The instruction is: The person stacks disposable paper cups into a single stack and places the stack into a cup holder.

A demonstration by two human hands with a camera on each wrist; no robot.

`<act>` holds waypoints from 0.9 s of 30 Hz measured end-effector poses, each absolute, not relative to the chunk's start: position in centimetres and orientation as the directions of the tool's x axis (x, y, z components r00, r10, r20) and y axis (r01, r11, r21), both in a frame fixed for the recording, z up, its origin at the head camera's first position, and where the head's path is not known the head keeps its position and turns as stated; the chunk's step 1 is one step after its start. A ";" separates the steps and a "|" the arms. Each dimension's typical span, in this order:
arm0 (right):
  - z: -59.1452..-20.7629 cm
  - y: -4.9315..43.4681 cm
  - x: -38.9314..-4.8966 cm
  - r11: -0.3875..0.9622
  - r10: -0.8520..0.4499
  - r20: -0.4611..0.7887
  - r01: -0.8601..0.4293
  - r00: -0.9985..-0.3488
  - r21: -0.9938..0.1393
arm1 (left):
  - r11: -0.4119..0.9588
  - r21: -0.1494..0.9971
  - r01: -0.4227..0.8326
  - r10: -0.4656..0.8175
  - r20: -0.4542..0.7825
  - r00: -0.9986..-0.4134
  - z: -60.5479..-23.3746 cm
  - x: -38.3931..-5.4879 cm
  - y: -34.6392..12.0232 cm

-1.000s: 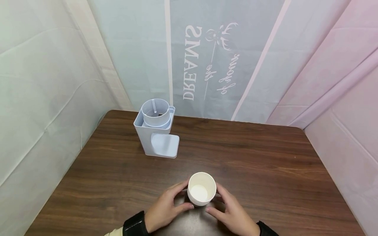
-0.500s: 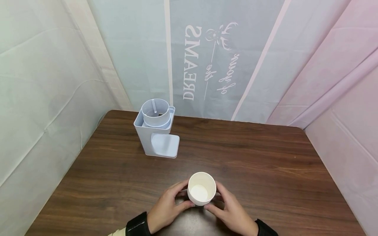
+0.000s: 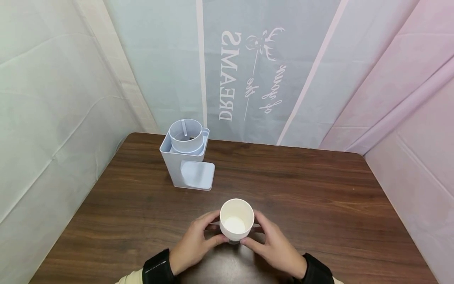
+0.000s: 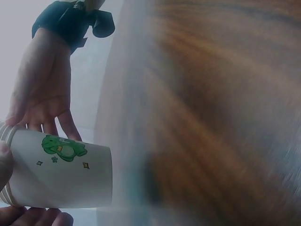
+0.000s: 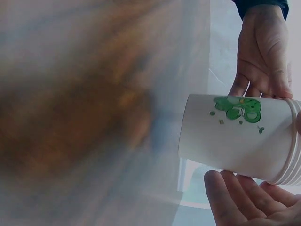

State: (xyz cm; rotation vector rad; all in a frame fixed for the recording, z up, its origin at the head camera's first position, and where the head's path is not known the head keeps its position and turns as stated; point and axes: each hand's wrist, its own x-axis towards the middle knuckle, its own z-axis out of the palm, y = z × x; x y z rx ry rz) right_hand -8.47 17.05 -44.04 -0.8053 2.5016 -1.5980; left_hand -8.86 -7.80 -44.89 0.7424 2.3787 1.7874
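A stack of white paper cups (image 3: 237, 215) is held upright between both hands near the front middle of the table. In the wrist views a green cartoon animal shows on the outer cup (image 4: 61, 176), and several rims lie nested together at its mouth. My left hand (image 3: 193, 240) grips the left side, thumb at the near side. Opposite it, my right hand (image 3: 274, 244) grips the right side with fingers curved around the cups. Their base appears raised off the table in the wrist views.
A pale blue plastic holder (image 3: 172, 165) with a round tube (image 3: 187, 144) on top and a flat foot stands at the back left of the dark wooden table (image 3: 301, 189). Cloth curtains (image 3: 390, 79) hang close behind and along both sides.
Both thumbs have closed in on the cups. The stack and both hands have since risen and shifted slightly away and to the left. The blue holder stays put.
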 end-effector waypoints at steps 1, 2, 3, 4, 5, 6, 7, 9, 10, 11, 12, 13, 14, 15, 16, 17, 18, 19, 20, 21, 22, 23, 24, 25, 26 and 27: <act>-43.7 16.9 -8.7 0.318 -0.466 0.209 -0.383 -0.860 -0.867 | 0.210 0.918 0.336 0.417 0.227 -0.880 -44.6 -9.0 -8.0; -43.4 16.8 -8.9 0.314 -0.476 0.201 -0.379 -0.856 -0.871 | 0.215 0.915 0.341 0.415 0.231 -0.880 -44.3 -9.2 -8.2; -43.0 16.7 -9.1 0.310 -0.483 0.186 -0.366 -0.856 -0.877 | 0.223 0.914 0.340 0.413 0.228 -0.882 -43.9 -9.3 -8.4; -42.6 16.5 -9.3 0.308 -0.488 0.181 -0.363 -0.854 -0.879 | 0.230 0.913 0.337 0.411 0.223 -0.884 -43.5 -9.5 -8.7; -42.3 16.4 -9.5 0.308 -0.496 0.182 -0.367 -0.849 -0.878 | 0.237 0.912 0.334 0.410 0.217 -0.886 -43.1 -9.7 -8.9; -41.9 16.2 -9.8 0.310 -0.500 0.181 -0.370 -0.847 -0.876 | 0.244 0.911 0.331 0.408 0.213 -0.888 -42.7 -9.8 -9.2; -41.6 16.0 -10.0 0.310 -0.504 0.180 -0.372 -0.845 -0.875 | 0.252 0.909 0.331 0.405 0.211 -0.890 -42.3 -10.0 -9.4; -40.8 15.5 -10.6 0.307 -0.511 0.199 -0.394 -0.836 -0.866 | 0.259 0.906 0.335 0.399 0.215 -0.891 -41.4 -10.4 -9.9; -40.5 15.2 -10.9 0.306 -0.512 0.209 -0.404 -0.833 -0.862 | 0.261 0.902 0.344 0.396 0.225 -0.890 -41.0 -10.5 -10.2; -40.1 15.0 -11.2 0.307 -0.514 0.210 -0.407 -0.832 -0.860 | 0.261 0.898 0.354 0.394 0.236 -0.888 -40.5 -10.7 -10.4; -39.7 14.8 -11.4 0.305 -0.516 0.214 -0.411 -0.830 -0.859 | 0.263 0.893 0.365 0.391 0.247 -0.886 -40.2 -10.9 -10.6; -39.3 14.6 -11.7 0.300 -0.521 0.224 -0.422 -0.824 -0.856 | 0.266 0.888 0.375 0.387 0.258 -0.885 -39.7 -11.0 -10.8; -39.0 14.4 -12.0 0.297 -0.526 0.235 -0.435 -0.818 -0.850 | 0.269 0.883 0.385 0.384 0.269 -0.884 -39.4 -11.1 -11.0; -38.7 14.2 -12.2 0.294 -0.530 0.238 -0.440 -0.814 -0.849 | 0.274 0.878 0.393 0.381 0.276 -0.883 -39.0 -11.3 -11.2; -38.3 13.9 -12.5 0.290 -0.536 0.242 -0.445 -0.809 -0.847 | 0.281 0.873 0.398 0.377 0.281 -0.883 -38.7 -11.4 -11.5; -37.9 13.7 -12.8 0.284 -0.542 0.249 -0.454 -0.802 -0.845 | 0.290 0.869 0.401 0.372 0.284 -0.884 -38.3 -11.5 -11.7; -37.6 13.5 -13.1 0.276 -0.550 0.260 -0.466 -0.794 -0.841 | 0.299 0.864 0.405 0.368 0.287 -0.884 -38.0 -11.7 -11.9; -37.2 13.2 -13.3 0.272 -0.555 0.266 -0.474 -0.788 -0.837 | 0.306 0.860 0.408 0.363 0.291 -0.885 -37.7 -11.8 -12.1; -36.7 13.0 -13.6 0.271 -0.560 0.271 -0.482 -0.783 -0.833 | 0.315 0.855 0.411 0.360 0.294 -0.886 -37.4 -12.0 -12.3; -36.3 12.8 -13.9 0.269 -0.564 0.272 -0.485 -0.780 -0.832 | 0.323 0.851 0.414 0.357 0.296 -0.886 -37.0 -12.1 -12.5; -35.9 12.6 -14.2 0.270 -0.567 0.273 -0.489 -0.777 -0.830 | 0.331 0.847 0.416 0.354 0.297 -0.887 -36.7 -12.3 -12.7; -35.6 12.4 -14.5 0.270 -0.570 0.274 -0.491 -0.775 -0.828 | 0.335 0.844 0.420 0.353 0.301 -0.886 -36.4 -12.5 -12.9; -35.2 12.2 -14.8 0.270 -0.572 0.274 -0.493 -0.773 -0.827 | 0.337 0.838 0.429 0.353 0.309 -0.883 -36.1 -12.7 -13.1; -34.8 11.9 -15.1 0.271 -0.574 0.272 -0.493 -0.772 -0.827 | 0.345 0.834 0.431 0.351 0.311 -0.883 -35.7 -12.9 -13.3; -34.4 11.7 -15.4 0.269 -0.577 0.273 -0.494 -0.770 -0.827 | 0.354 0.829 0.433 0.348 0.312 -0.884 -35.3 -13.1 -13.5; -34.1 11.5 -15.8 0.267 -0.579 0.272 -0.494 -0.769 -0.827 | 0.367 0.823 0.433 0.345 0.312 -0.885 -34.9 -13.4 -13.6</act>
